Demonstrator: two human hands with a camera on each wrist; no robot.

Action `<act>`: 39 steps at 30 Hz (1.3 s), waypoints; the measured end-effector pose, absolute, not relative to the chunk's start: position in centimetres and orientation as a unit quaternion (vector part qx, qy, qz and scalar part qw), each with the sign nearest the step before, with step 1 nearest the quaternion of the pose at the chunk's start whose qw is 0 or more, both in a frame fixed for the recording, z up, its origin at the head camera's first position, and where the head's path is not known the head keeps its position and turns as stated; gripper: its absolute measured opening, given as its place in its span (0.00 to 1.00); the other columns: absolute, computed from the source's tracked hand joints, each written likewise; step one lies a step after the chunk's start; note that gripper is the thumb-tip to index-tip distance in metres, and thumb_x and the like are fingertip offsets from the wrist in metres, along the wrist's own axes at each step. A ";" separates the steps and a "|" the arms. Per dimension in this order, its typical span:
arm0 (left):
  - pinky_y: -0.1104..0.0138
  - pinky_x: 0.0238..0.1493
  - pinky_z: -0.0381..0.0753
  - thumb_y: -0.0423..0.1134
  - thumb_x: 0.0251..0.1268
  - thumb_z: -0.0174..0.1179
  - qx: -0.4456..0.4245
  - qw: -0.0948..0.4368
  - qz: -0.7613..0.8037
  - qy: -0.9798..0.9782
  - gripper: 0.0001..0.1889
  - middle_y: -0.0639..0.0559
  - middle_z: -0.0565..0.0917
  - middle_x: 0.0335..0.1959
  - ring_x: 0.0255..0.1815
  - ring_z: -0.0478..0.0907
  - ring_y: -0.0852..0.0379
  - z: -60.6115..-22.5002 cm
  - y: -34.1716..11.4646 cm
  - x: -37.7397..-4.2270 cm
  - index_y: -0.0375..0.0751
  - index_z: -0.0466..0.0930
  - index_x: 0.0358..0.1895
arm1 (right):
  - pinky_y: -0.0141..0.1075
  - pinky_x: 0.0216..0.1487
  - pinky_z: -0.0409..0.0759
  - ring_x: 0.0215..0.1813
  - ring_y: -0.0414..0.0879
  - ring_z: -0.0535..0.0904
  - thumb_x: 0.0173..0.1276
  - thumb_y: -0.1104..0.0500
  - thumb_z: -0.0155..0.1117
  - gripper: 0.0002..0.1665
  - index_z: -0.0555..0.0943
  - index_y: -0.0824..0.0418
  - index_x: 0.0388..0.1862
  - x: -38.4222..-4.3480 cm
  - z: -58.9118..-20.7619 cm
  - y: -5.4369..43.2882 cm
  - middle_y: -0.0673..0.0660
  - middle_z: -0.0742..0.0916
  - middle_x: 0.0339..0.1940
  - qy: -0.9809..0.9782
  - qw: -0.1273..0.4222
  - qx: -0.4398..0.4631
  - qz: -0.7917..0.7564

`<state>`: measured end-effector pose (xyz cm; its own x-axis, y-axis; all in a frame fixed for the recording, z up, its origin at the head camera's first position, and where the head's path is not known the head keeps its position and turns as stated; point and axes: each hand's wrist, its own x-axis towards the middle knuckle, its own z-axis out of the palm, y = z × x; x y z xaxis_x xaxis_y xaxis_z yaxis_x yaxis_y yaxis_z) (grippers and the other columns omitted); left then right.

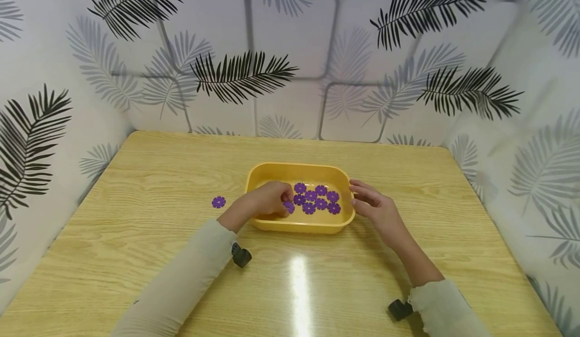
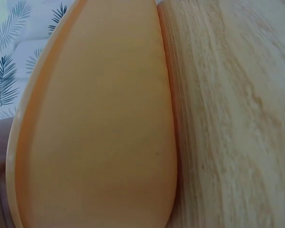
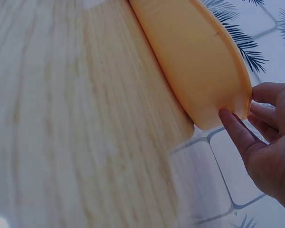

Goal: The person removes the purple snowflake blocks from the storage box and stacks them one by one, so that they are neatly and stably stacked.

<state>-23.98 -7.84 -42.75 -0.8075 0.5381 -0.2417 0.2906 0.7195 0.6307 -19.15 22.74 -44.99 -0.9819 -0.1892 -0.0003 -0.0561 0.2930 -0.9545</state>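
A yellow plastic basin stands on the table, with several purple notched building discs lying in it. My left hand reaches over the basin's left end and pinches one purple notched disc between thumb and fingers, low inside the basin. Only a sliver of that hand shows behind the rim in the left wrist view, where the disc is hidden. At the opposite end, my right hand rests its fingertips on the basin's outer wall and rim. Its thumb lies against the outer wall in the right wrist view.
One more purple disc lies flat on the wooden table, left of the basin. A leaf-patterned covering stands behind the table and on both sides. Each wrist carries a small black camera.
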 end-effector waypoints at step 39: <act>0.61 0.52 0.78 0.35 0.68 0.66 0.207 0.207 0.383 0.876 0.18 0.48 0.81 0.49 0.47 0.77 0.52 -41.7 -8.2 -24.2 0.41 0.77 0.59 | 0.23 0.57 0.77 0.72 0.55 0.71 0.76 0.53 0.62 0.27 0.76 0.60 0.70 -19.0 -44.9 22.8 0.49 0.71 0.77 0.804 0.059 -0.075 -0.587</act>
